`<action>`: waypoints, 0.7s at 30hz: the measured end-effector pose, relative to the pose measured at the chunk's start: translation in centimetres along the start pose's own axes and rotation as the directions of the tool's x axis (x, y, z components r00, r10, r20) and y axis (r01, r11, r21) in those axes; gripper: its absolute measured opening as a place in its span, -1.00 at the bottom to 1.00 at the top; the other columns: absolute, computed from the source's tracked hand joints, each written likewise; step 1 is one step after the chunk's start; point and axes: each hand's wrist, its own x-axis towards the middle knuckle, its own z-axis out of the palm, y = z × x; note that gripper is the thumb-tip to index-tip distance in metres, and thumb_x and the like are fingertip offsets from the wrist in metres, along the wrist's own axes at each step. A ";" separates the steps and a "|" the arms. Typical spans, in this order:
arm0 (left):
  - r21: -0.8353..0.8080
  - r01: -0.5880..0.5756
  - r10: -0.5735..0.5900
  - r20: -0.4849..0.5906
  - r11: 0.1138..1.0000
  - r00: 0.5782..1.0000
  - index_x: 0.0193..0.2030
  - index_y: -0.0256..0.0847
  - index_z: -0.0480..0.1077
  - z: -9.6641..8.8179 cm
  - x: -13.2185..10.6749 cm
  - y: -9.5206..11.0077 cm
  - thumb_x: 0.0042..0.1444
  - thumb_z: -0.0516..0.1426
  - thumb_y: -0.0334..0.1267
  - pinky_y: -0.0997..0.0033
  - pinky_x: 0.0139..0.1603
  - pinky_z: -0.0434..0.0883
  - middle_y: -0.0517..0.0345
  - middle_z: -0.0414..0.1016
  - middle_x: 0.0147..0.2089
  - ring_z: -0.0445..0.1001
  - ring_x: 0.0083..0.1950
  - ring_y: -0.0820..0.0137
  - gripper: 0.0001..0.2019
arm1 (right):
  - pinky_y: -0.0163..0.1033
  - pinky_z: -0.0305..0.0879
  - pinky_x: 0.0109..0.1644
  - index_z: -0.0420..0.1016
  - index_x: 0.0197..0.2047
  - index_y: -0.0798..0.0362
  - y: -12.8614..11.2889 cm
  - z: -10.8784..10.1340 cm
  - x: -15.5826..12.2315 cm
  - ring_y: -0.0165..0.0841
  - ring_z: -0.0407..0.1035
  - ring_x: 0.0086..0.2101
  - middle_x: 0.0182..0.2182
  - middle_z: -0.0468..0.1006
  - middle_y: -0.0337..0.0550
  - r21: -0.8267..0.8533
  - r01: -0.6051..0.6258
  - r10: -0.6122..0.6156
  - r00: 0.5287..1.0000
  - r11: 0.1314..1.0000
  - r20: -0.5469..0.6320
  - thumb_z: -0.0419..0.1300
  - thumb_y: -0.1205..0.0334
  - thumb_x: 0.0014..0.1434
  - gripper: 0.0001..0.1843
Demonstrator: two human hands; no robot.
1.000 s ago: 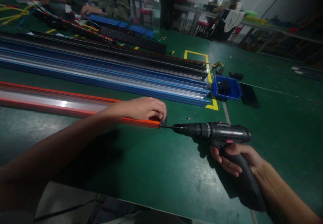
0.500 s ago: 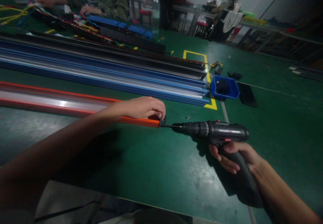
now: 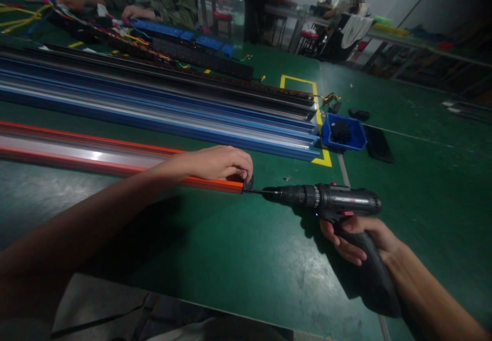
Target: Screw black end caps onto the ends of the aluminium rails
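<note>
A long orange-red metal profile with a shiny inner channel lies across the table, entering from the left. Over its right end my left hand is closed, fingers curled at a small black end piece. My right hand grips the handle of a black cordless drill, which lies level and points left. Its long thin bit reaches the black end piece; the exact contact at the tip is too small to make out. A tiny screw-like piece rests just behind the bit.
Behind the orange profile lie several blue profiles and black ones. A blue bin with black parts stands by their right ends, beside a dark flat object. Across the table a person's hands are among coloured wires.
A small light has come on at the drill, near the trigger. Both hands, the drill and the orange profile hold their places, with only a slight shift of the view.
</note>
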 end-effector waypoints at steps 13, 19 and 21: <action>-0.008 -0.007 0.006 -0.018 1.000 1.000 -0.23 -0.19 0.56 0.2 -0.1 -0.1 0.33 0.10 -0.39 0.54 -0.08 0.32 0.12 0.59 -0.13 0.51 -0.13 0.46 -0.80 | -0.41 0.45 -0.53 0.60 -0.13 0.28 0.1 -0.2 0.0 -0.60 0.26 -0.69 -0.39 0.55 -0.09 -0.011 0.006 -0.006 1.000 1.000 0.008 0.16 0.25 0.24 -0.71; -0.004 0.004 -0.004 -0.003 1.000 1.000 -0.22 -0.19 0.55 0.0 -0.1 0.1 0.34 0.09 -0.38 0.54 -0.07 0.32 0.12 0.58 -0.12 0.51 -0.12 0.46 -0.80 | -0.41 0.46 -0.51 0.61 -0.10 0.29 0.0 0.0 -0.1 -0.60 0.26 -0.68 -0.34 0.57 -0.04 -0.012 -0.025 0.025 1.000 1.000 -0.005 0.17 0.23 0.22 -0.68; -0.004 0.006 -0.006 0.000 1.000 1.000 -0.22 -0.19 0.55 -0.1 0.0 0.2 0.34 0.08 -0.38 0.55 -0.07 0.33 0.12 0.58 -0.13 0.51 -0.12 0.46 -0.80 | -0.41 0.46 -0.52 0.61 -0.10 0.30 0.0 0.0 -0.1 -0.59 0.26 -0.68 -0.33 0.58 -0.01 -0.010 -0.031 0.031 0.999 0.999 -0.010 0.18 0.23 0.21 -0.67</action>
